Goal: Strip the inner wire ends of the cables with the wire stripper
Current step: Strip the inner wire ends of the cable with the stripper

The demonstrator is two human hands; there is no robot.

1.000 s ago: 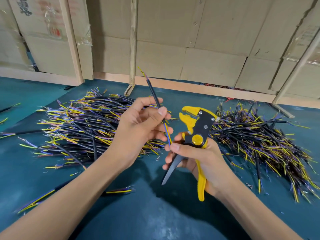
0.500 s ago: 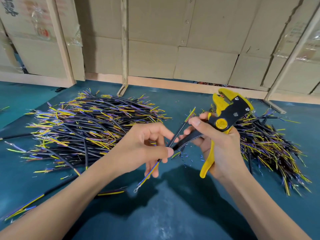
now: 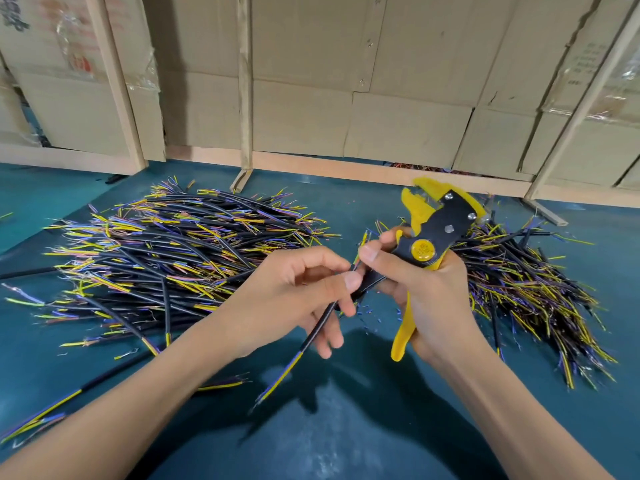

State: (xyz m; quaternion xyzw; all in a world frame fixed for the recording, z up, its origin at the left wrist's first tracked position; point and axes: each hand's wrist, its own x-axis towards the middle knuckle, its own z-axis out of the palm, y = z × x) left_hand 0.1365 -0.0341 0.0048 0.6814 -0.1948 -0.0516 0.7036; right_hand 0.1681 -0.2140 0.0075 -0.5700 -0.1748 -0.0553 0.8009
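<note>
The left hand [image 3: 294, 289] is pinching 1 black-sheathed cable [image 3: 317, 329]; the right hand [image 3: 420, 289], fingers curled, is gripping the yellow-and-black wire stripper [image 3: 434, 225]. 2 heaped cable piles [image 3: 166, 251] suggest much remaining.

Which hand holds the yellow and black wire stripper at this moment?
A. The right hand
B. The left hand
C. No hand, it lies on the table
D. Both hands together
A: the right hand grips the wire stripper by its handles, with its head raised over the table, while the left hand holds a black cable instead.
</note>
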